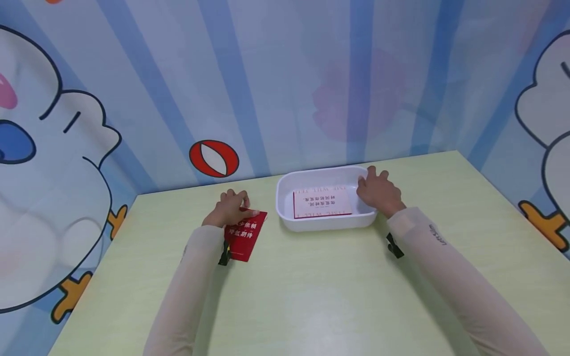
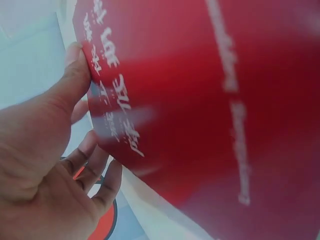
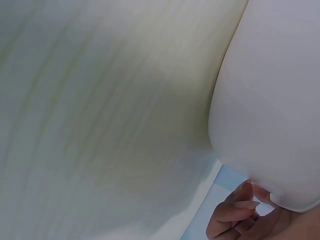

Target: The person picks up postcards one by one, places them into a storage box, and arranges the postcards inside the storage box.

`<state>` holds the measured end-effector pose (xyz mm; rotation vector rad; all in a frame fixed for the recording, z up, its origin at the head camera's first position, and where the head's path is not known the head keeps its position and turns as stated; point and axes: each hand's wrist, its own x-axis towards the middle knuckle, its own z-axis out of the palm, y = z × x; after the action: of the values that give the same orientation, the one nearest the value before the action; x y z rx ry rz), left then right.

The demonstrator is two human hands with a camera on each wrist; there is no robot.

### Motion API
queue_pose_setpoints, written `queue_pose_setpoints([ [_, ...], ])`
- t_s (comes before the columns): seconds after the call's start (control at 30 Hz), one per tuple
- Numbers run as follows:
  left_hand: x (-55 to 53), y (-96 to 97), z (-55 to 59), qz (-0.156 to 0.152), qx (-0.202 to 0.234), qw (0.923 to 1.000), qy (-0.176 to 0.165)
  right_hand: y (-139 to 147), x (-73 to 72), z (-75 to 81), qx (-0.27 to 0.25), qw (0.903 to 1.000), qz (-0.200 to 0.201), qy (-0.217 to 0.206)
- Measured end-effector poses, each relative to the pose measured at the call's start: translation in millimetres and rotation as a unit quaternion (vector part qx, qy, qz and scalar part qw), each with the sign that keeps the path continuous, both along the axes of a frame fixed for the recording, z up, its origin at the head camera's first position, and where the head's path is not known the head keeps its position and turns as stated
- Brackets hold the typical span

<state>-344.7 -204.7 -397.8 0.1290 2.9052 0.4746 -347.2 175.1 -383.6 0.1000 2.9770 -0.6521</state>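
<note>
My left hand pinches one edge of a thin red booklet with white Chinese characters, left of a white plastic tub. In the left wrist view the booklet fills much of the frame, the thumb lying on its printed face. The shallow white tub stands near the table's back edge. Inside it lies a pale booklet with printed text and dark red edges. My right hand grips the tub's right rim. In the right wrist view curled fingers meet the rim below the tub's wall.
The pale yellow-green table ends at a blue striped backdrop with cartoon figures, close behind the tub. A dark strap piece hangs under the right wrist, and another under the left.
</note>
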Motion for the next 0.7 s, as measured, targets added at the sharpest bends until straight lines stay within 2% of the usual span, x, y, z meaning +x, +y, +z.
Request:
queue_pose_setpoints([
  [0.27, 2.9, 0.8, 0.6, 0.022, -0.009, 0.9997, -0.007, 1.6, -0.3, -2.5, -0.001, 1.0, 0.001, 0.006],
  [0.47, 3.3, 0.7, 2.2, 0.012, -0.017, 0.9997, -0.01, 0.4, 1.3, 0.3, 0.0, 1.0, 0.0, 0.001],
  [0.7, 4.1, 1.2, 1.6, 0.013, -0.021, 0.9996, -0.017, -0.3, 1.2, 0.6, 0.003, 1.0, -0.002, 0.0],
])
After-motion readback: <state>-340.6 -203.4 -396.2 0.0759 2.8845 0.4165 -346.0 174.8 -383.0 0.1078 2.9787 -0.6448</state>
